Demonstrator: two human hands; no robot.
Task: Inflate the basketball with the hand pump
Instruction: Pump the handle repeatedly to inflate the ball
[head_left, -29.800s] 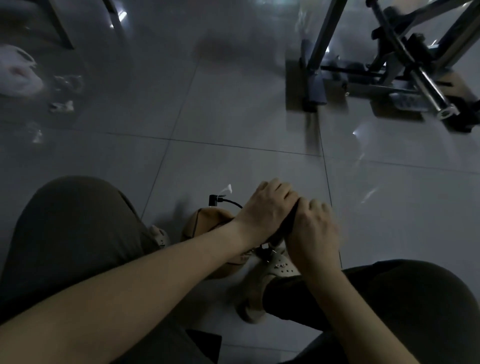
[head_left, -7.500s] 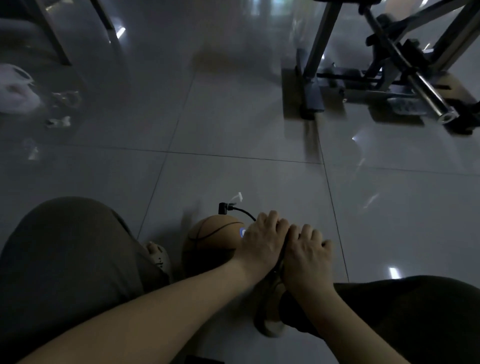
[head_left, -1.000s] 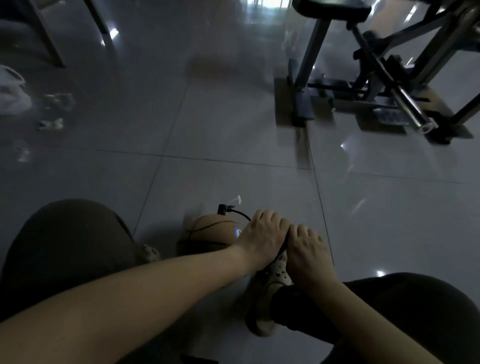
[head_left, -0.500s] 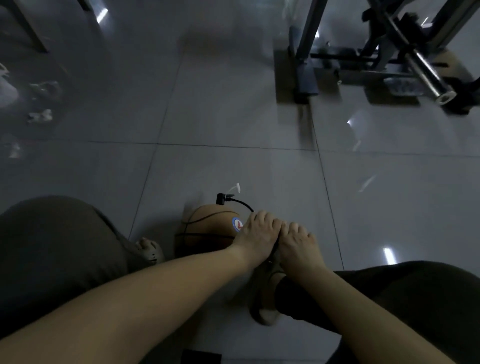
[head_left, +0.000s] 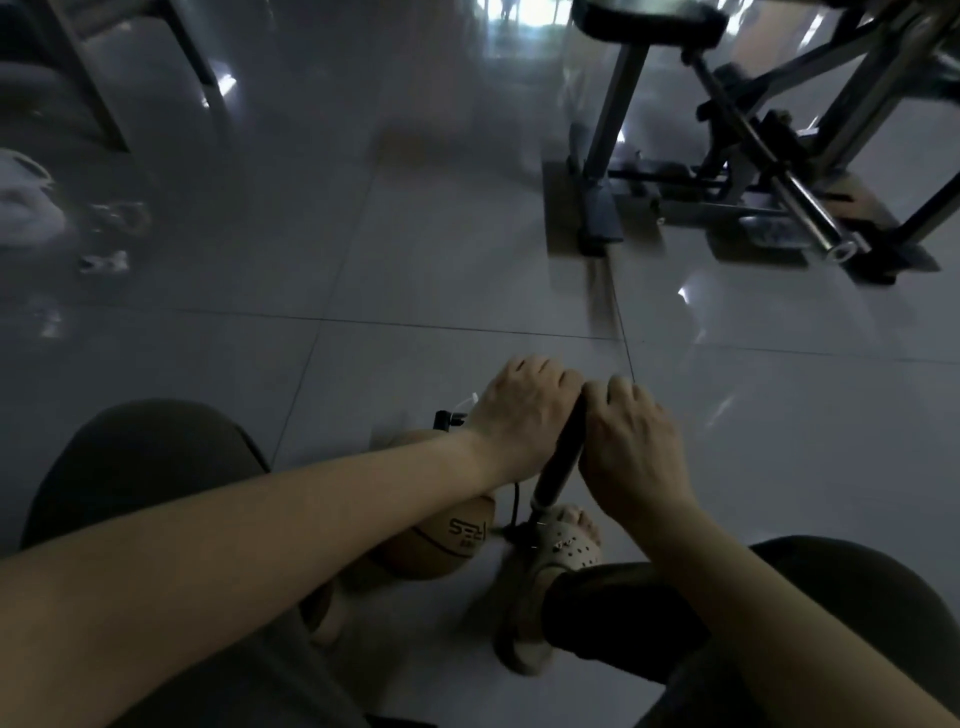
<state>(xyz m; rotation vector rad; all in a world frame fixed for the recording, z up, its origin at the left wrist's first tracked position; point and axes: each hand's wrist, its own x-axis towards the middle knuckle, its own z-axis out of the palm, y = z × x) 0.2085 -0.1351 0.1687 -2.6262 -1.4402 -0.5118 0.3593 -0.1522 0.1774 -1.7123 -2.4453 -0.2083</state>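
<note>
- Grey, glossy floor (head_left: 415, 260) tiles lie under everything, and the light is dim.
- The basketball (head_left: 441, 540) lies on the floor between the person's two feet, partly hidden under the left forearm. It is tan, with dark lettering on the side that shows.
- The hand pump (head_left: 558, 462) stands just to the right of the ball, its dark barrel tilted a little to the right at the top. Its base is at the toe of the right clog (head_left: 566, 545), a pale shoe with holes. I cannot tell whether the shoe presses on the base.
- The left grip (head_left: 519, 410) is curled over the left side of the pump's top handle, knuckles up.
- The right grip (head_left: 628, 447) is curled over the right side of the handle in the same way. The two grips are nearly touching above the barrel, and the handle itself is hidden under them.
- A thin black hose (head_left: 516, 499) goes up from the pump's base between the ball and the barrel. A black fitting (head_left: 444, 418) with a small white tag shows at the far side of the ball.
- A metal exercise frame (head_left: 753, 156) stands far off at the upper right, and a white object (head_left: 26, 202), too blurred to identify, lies at the left edge.
</note>
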